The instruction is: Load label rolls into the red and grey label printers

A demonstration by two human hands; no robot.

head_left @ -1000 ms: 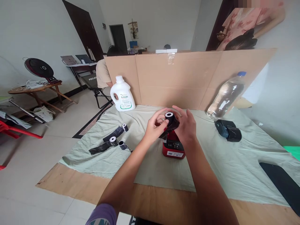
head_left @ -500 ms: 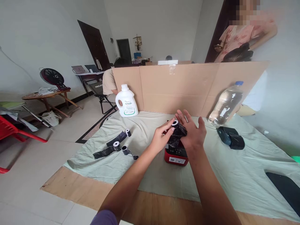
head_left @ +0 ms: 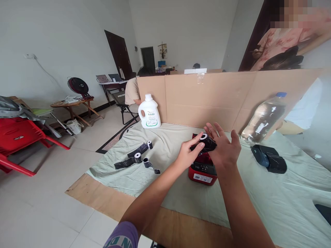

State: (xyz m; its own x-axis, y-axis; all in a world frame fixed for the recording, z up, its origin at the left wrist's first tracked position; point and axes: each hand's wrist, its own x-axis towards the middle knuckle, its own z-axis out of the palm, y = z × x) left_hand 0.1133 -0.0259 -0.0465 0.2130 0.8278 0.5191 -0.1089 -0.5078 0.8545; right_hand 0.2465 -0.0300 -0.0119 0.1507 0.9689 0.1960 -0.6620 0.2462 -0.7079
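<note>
A black roll with a white core (head_left: 205,142) is held just above a small red box-shaped device (head_left: 203,170) on the green cloth. My left hand (head_left: 188,155) pinches the roll's left side with thumb and fingers. My right hand (head_left: 224,150) cups the roll from the right, its fingers spread and pointing up. Several other black rolls with loose strips (head_left: 138,157) lie on the cloth to the left.
A white detergent jug (head_left: 149,112) stands at the back left, a clear water bottle (head_left: 263,119) leans on the cardboard wall (head_left: 219,98), and a black device (head_left: 269,158) lies at right. Someone sits on a chair beyond; a red chair (head_left: 15,137) is far left.
The view has swung left and the hands with the roll sit lower, close over the red device. My right hand's fingers have opened out from a closer grip.
</note>
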